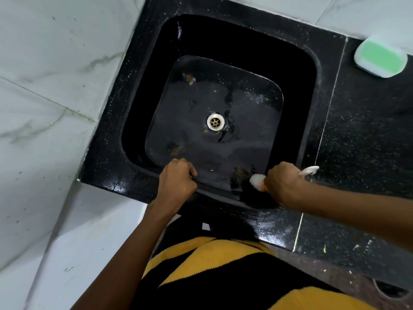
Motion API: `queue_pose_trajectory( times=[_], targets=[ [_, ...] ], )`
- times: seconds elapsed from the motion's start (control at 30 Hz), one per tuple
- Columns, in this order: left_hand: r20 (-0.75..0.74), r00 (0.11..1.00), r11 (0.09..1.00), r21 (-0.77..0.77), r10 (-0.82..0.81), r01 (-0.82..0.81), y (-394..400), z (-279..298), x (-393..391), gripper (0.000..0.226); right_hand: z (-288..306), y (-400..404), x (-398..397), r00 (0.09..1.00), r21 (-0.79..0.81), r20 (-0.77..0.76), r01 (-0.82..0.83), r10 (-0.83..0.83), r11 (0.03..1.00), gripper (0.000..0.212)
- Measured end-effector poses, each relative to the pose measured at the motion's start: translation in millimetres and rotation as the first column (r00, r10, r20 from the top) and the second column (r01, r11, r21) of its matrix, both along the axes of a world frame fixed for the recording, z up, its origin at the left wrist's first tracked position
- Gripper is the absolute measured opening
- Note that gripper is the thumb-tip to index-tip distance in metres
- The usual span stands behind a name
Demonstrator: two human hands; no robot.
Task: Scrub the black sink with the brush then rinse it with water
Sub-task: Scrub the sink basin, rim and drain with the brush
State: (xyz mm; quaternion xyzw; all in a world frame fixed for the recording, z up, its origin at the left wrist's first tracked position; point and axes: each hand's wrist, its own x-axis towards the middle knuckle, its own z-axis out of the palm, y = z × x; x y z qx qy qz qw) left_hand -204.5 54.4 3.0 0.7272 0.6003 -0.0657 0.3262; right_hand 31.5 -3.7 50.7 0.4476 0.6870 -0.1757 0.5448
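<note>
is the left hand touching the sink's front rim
Touching. The head view shows the left hand with fingers curled over the near rim of the sink, no gap visible between them.

Glossy wet black sink (290, 70), speckled rim

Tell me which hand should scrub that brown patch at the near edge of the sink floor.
The right hand, probably. It already grips the brush, whose white head sits beside the brown patch. The left hand is curled over the sink's near rim, holds no tool, and seems to be bracing.
</note>
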Motion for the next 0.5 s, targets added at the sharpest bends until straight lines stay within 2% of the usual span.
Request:
queue_pose_trajectory(
  times=[0.07, 0.13, 0.23, 0.3, 0.37, 0.4, 0.5],
  targets=[
    [0.000, 1.000, 1.000, -0.002, -0.003, 0.003, -0.4, 0.2, 0.3, 0.032, -5.1, -3.0, -13.8, 0.997, 0.019, -0.072, -0.023, 0.024, 1.000, 0.027],
    [0.010, 1.000, 1.000, 0.004, -0.009, 0.009, -0.5, 2.2, 1.8, 0.033, -13.0, -2.6, -36.2, 0.971, 0.060, -0.232, -0.043, 0.056, 0.997, 0.031],
    [0.012, 1.000, 1.000, 0.008, -0.024, 0.024, -0.2, 3.9, 3.8, 0.031, -2.1, 12.7, -60.1, 0.856, 0.167, -0.515, 0.151, -0.045, 0.974, 0.028],
    [0.020, 0.999, 0.999, 0.012, -0.038, 0.038, -0.3, 4.2, 4.3, 0.030, 9.8, 23.1, -62.3, 0.785, 0.101, -0.601, 0.262, -0.151, 0.960, 0.020],
    [0.025, 0.999, 0.999, 0.005, -0.042, 0.042, -0.8, 3.8, 4.9, 0.030, 20.0, 22.1, -54.1, 0.776, 0.026, -0.591, 0.290, -0.219, 0.957, 0.017],
    [0.023, 0.999, 0.999, -0.002, -0.041, 0.041, -1.0, 3.7, 5.4, 0.030, 25.9, 18.7, -45.2, 0.800, 0.003, -0.552, 0.284, -0.235, 0.959, 0.017],
    [0.013, 1.000, 1.000, -0.016, -0.025, 0.025, -0.8, 3.9, 5.5, 0.029, 39.5, 1.8, -7.8, 0.954, -0.010, -0.252, 0.167, -0.164, 0.986, 0.023]
  ],
)
